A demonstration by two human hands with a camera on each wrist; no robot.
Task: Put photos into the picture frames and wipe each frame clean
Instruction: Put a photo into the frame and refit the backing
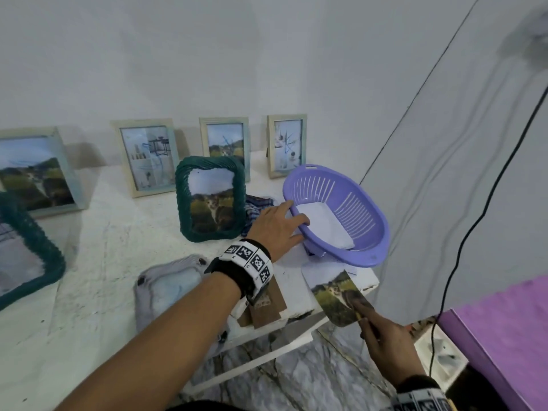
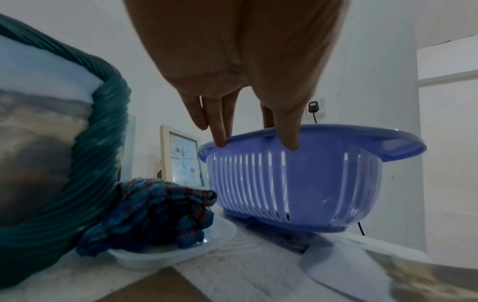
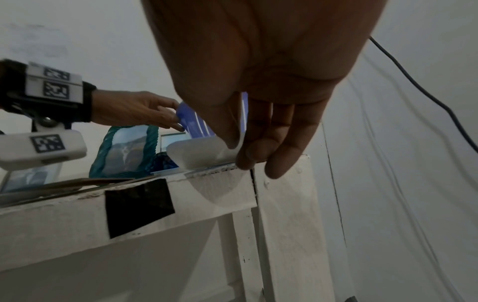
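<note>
My left hand [image 1: 298,229] reaches to the purple slotted basket [image 1: 355,209] and grips its near rim, thumb on the outer wall [image 2: 287,141]. White sheets lie inside the basket. Off the table's right corner, my right hand [image 1: 360,317] pinches a cat photo [image 1: 335,295] by its lower edge; the right wrist view shows its curved white back [image 3: 201,153]. A grey frame [image 1: 166,289] lies flat under my left forearm, beside a brown backing board [image 1: 268,307]. A green woven frame [image 1: 212,200] stands with a cat photo in it. A blue checked cloth [image 2: 155,208] lies between that frame and the basket.
Several pale framed pictures [image 1: 148,157] stand along the back wall, with another green frame [image 1: 26,256] at the far left. The white table's [image 1: 89,292] right corner is near the photo. A black cable [image 1: 474,221] hangs at the right over a purple surface [image 1: 504,321].
</note>
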